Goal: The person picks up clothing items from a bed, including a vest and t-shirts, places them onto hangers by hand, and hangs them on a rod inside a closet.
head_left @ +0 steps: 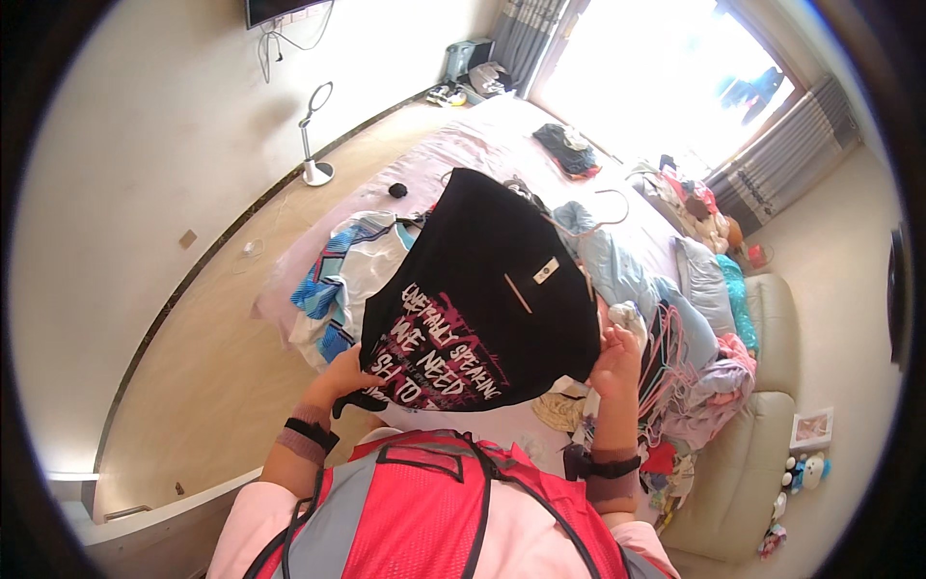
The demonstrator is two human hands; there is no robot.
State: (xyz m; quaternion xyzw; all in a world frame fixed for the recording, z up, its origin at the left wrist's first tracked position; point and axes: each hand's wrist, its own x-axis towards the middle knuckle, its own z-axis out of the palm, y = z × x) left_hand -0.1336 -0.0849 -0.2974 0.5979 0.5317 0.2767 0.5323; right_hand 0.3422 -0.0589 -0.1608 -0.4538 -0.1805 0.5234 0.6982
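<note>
Head view. Landmark: the bed (458,138), pale pinkish-lilac sheet.

Black shirt (526,241) held spread above the near part of the bed, hiding much of it. White lettering over magenta print on the lower left of the cloth; small pale label at the neck. Left hand (342,374) closed on the shirt's left edge. Right hand (614,362) at the right edge, fingers bent and raised; contact partly hidden, cannot tell if it grips. Both wrists wear dark straps; person in a red mesh vest (410,507) with grey panels.

On the bed, left side: white and blue patterned cloth (338,280), partly behind the shirt; small black ball-like item (397,191) near the left edge. Far end: stack of dark folded clothes (564,147). Right side: light blue quilt (627,270), grey pillow (702,285), tangle of pink hangers (667,362) among heaped clothes.

Left of the bed, on the floor: white stand lamp (316,172) with a ring head, near the wall. Beyond the far end of the bed: bright window (656,58), grey curtains (796,140). Right of the bed: beige padded panels (738,482); beside these, a blue and white plush toy (810,471).
</note>
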